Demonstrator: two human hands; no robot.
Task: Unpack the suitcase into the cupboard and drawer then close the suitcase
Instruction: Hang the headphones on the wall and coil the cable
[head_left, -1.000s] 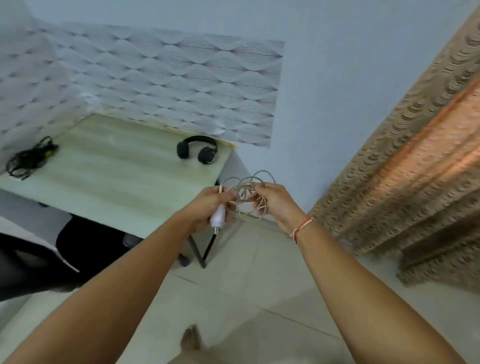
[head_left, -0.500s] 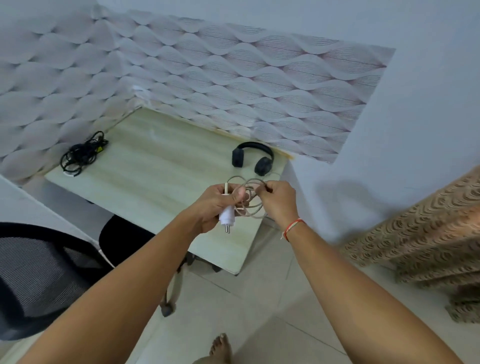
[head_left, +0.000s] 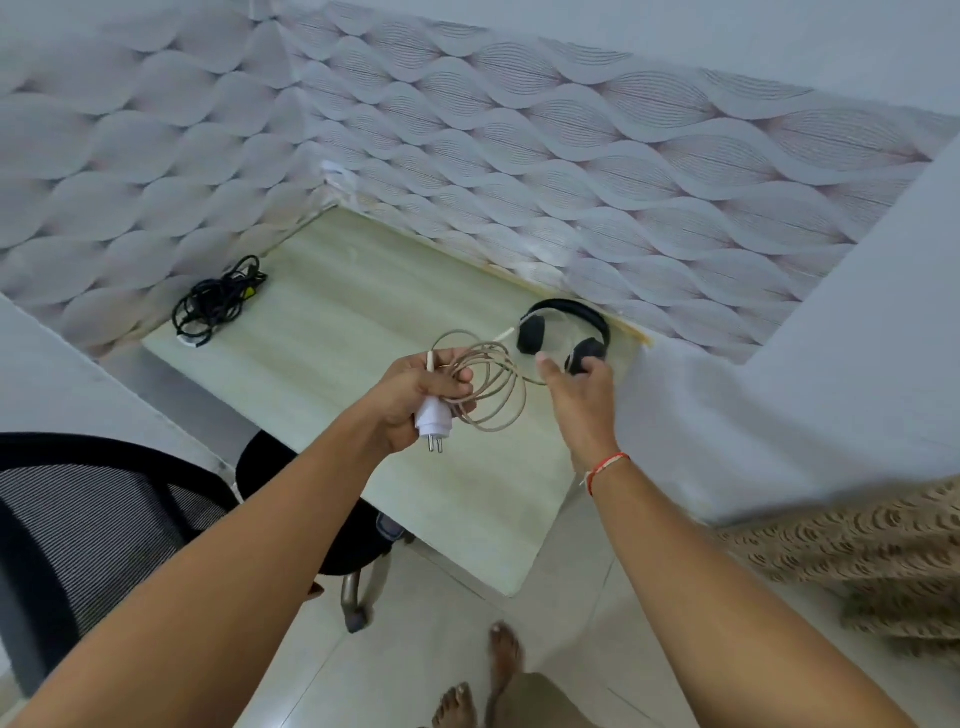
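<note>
Head view: left hand (head_left: 415, 387) grips a white charger plug (head_left: 432, 415) and its coiled beige cable (head_left: 493, 384) above the counter (head_left: 332, 332). Right hand (head_left: 576, 384), fingers loose and holding nothing, hovers near black headphones (head_left: 569, 332) at the far right; black cords (head_left: 215, 301) lie far left.

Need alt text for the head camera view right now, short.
The left hand grips a coiled beige charger cable with its white plug above a pale wooden desk. The right hand, open, reaches toward black headphones; a black cable bundle lies far left.
</note>
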